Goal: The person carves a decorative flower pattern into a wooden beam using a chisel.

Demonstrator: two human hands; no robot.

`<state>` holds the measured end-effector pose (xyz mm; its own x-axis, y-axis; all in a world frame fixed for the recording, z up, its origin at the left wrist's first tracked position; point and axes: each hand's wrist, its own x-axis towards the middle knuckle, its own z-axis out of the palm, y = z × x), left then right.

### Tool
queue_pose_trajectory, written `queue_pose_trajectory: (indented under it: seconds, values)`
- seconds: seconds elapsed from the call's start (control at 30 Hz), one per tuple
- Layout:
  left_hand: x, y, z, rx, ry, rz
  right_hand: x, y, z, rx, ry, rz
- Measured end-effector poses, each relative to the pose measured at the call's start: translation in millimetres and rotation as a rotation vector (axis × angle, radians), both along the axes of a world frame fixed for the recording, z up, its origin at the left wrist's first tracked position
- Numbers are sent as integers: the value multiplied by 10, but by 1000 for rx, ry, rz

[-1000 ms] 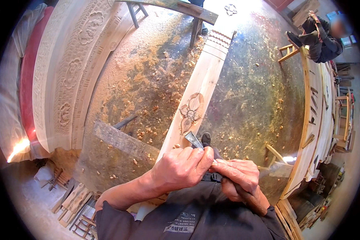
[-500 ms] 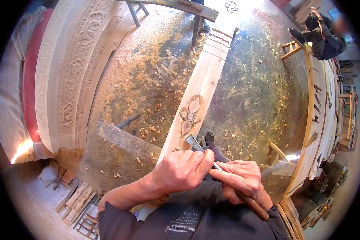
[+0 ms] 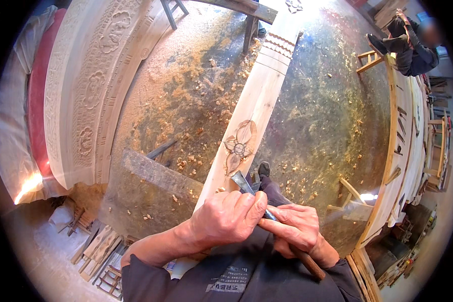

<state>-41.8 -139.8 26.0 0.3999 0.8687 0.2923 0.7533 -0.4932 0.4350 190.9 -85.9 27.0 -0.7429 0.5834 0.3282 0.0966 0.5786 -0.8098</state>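
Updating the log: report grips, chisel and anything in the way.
Left grip closed on chisel near blade; right grip closed nearer handle. Blade shows close to carved flower; contact with plank unclear. Left grip hides part of plank.

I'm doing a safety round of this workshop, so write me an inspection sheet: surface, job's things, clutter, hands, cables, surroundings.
Surface: long pale board, carved with a flower; its far end is brightly lit.
Job's things: chisel with a metal blade and brown handle; whether the blade touches the board cannot be told.
Clutter: wood shavings scattered over the floor.
Hands: left hand closed around the chisel near its blade; right hand closed around it toward the handle.
Cables: nothing seen.
Surroundings: large carved panel at left; seated person at upper right.
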Motion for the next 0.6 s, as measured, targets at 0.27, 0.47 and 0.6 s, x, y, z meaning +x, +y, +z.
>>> queue_pose_trajectory:
  seconds: [0.27,0.47,0.6]
  values:
    - [25,25,10,-12,69,35,-51,-114,-260,41,80,-64]
    - [-39,-2,119,178,17,-14,108,-93,-29,-170,227,-26]
    - [-29,13,74,152,68,-39,157,-116,-25,-182,148,-89]
